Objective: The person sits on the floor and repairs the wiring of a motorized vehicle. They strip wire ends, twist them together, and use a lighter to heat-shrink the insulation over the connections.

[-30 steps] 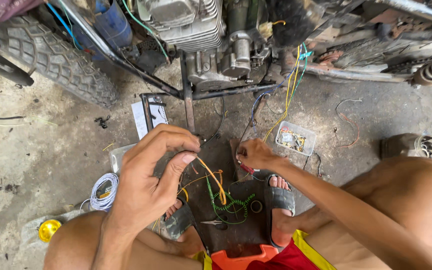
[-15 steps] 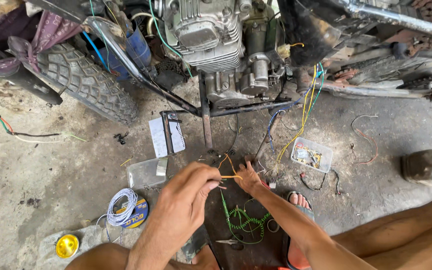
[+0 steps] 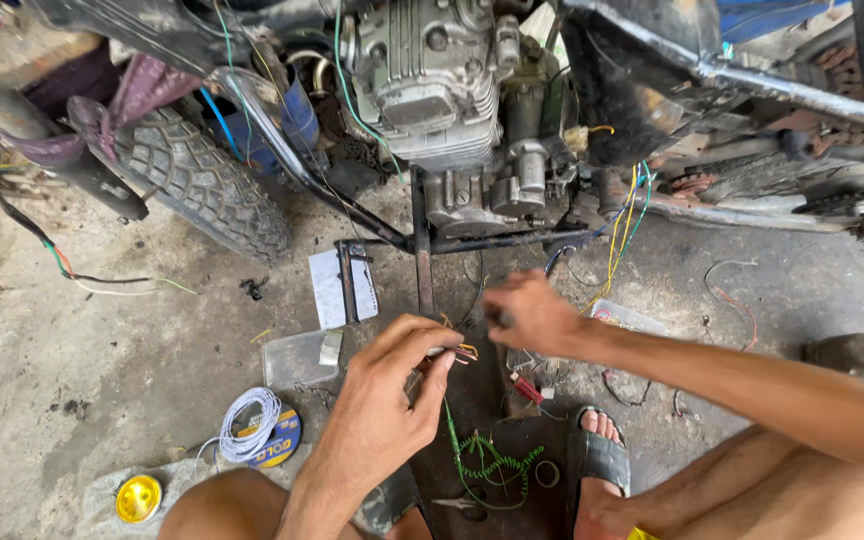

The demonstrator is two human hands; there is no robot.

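Pinching a small bundle of wire ends [image 3: 460, 351], orange/yellow w/ a dark one, betw. thumb and fingertips of the left hand [image 3: 392, 385]; hand closed narrow on them, palm down, wrist bent, forearm coming up from bottom centre. A green coiled wire [image 3: 482, 460] trails from the pinch down to the dark mat [image 3: 472, 400] betw. the person's feet. Right hand [image 3: 527, 312] just beside, slightly higher, knuckles up, fingers curled shut on sth small and dark; can't tell what, blurred. Right forearm runs in long from lower right, elbow out of frame. Step in hand, by my read: sorting or joining loose leads, both hands working the same wire ends. Next move prob. calls for a steady grip w/ left while right strips, twists or pulls one lead free; fine finger work, little room. Outward: sandal [image 3: 602, 460] on right foot at mat edge, a red-tipped bit [image 3: 527, 388] near it. Clear plastic box [image 3: 297, 358] left of the left hand, a white wire spool [image 3: 252, 428] below it, yellow round lid [image 3: 138, 497] further left on concrete floor [image 3: 102, 360]. A second clear tray [image 3: 627, 318] w/ small parts behind right wrist. Above: motorbike engine [image 3: 442, 90] on centre stand [image 3: 420, 250], knobby tyre [image 3: 202, 185] to left, yellow/green/blue harness wires [image 3: 624, 225] hanging from frame toward the hands.
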